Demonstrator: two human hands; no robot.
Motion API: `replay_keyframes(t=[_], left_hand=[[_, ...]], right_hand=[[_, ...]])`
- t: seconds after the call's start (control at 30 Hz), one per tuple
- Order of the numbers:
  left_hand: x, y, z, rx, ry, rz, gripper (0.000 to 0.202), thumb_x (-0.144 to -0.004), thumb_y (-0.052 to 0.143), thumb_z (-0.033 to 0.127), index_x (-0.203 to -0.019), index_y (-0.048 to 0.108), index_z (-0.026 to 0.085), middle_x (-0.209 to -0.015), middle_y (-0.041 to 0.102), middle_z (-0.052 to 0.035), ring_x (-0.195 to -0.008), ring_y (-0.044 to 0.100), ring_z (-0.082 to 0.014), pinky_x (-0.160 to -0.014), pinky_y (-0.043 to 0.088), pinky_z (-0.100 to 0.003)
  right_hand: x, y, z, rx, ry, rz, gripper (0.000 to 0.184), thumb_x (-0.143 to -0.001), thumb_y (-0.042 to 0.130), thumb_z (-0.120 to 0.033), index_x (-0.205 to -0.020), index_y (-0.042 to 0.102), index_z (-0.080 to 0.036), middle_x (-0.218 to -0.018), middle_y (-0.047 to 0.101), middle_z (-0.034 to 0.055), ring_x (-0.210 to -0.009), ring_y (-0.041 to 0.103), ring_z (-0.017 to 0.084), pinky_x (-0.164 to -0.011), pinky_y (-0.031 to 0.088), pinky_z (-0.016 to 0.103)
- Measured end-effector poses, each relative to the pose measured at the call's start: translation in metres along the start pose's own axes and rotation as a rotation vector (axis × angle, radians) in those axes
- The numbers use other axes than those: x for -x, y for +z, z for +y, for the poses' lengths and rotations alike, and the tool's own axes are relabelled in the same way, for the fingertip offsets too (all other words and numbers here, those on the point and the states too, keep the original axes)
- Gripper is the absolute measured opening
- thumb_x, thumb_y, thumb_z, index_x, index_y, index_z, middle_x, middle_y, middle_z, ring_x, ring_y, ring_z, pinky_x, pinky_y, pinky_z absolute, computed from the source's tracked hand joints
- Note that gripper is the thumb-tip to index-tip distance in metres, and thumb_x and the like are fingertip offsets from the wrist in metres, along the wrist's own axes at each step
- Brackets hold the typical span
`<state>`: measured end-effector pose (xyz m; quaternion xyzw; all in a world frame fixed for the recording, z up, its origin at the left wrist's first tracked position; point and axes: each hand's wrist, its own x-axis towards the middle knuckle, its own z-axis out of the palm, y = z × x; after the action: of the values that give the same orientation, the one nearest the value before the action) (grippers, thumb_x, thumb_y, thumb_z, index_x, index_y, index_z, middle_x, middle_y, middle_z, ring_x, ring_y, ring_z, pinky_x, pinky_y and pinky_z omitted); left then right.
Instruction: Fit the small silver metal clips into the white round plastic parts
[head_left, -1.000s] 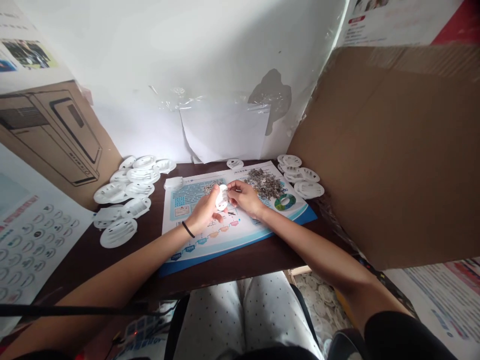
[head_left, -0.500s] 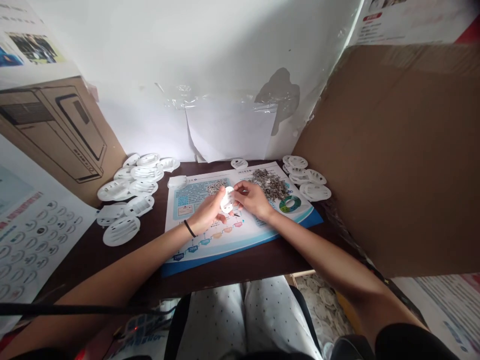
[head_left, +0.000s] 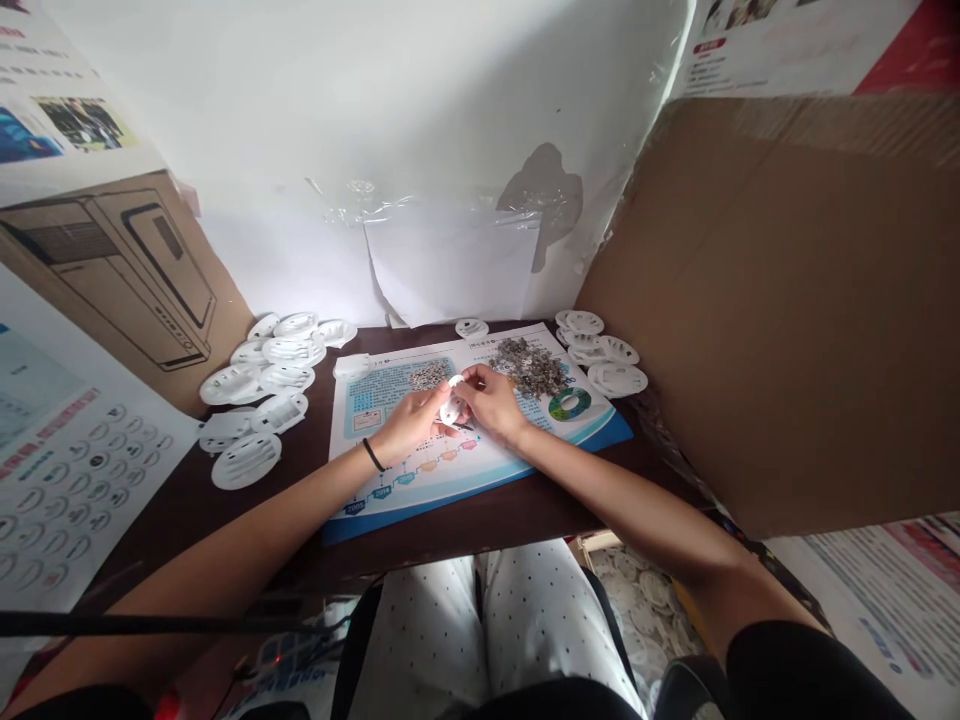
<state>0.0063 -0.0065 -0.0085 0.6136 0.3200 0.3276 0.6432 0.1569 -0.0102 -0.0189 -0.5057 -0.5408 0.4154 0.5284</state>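
My left hand grips a small round white plastic piece with the thumb on its near face. Against the upper right of that piece, my right hand has its thumb and fingertips pinched; whether a small part sits between them is hidden. Both hands are over a printed sheet on the dark table. Just beyond them lie a heap of small metal parts and a smaller pile of tiny light-coloured parts.
White plastic pieces are grouped on the table's left, with more white pieces at the right. Cardboard stands upright as a left box and a right panel. Below the table, a container holds many white pieces.
The white piece is tilted more edge-on, and my right fingers have shifted to its upper edge. The whole view has moved slightly.
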Motion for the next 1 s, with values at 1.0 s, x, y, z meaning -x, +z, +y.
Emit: replay_keyframes(t=[1.0], left_hand=[[-0.002, -0.006, 0.004, 0.358, -0.166, 0.026, 0.048, -0.098, 0.032, 0.05, -0.119, 0.054, 0.012, -0.097, 0.068, -0.0138, -0.076, 0.069, -0.0211, -0.057, 0.055, -0.029]], right_hand=[[-0.007, -0.014, -0.002, 0.283, -0.172, -0.127, 0.011, -0.077, 0.054, -0.03, -0.084, 0.056, -0.02, -0.059, 0.05, -0.0053, -0.057, 0.047, 0.012, -0.058, 0.037, 0.024]])
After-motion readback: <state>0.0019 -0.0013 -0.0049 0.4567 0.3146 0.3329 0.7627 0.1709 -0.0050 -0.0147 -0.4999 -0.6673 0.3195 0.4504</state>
